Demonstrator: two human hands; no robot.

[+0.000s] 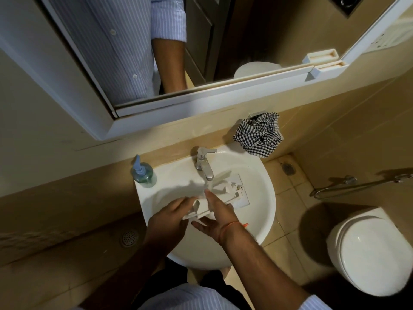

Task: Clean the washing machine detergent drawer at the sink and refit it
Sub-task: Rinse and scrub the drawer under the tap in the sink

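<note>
Presently the detergent drawer (220, 193) is held slanted in the sink (266, 198), its long axis running seven to two o'clock. Its near end is gripped by the left hand (172, 212). The right hand (215, 214) is laid along it with fingers straight, pointing to eleven o'clock under the tap (204, 163).

No legible text, label, brand or number anywhere (soap bottle (143, 172) by the sink shows no readable print, nor does the white drawer (225, 193)).

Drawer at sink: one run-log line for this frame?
phase: rinsing | detergent drawer in sink under running tap | left hand grips near end | right hand open, fingers on drawer | refit: not yet
</note>
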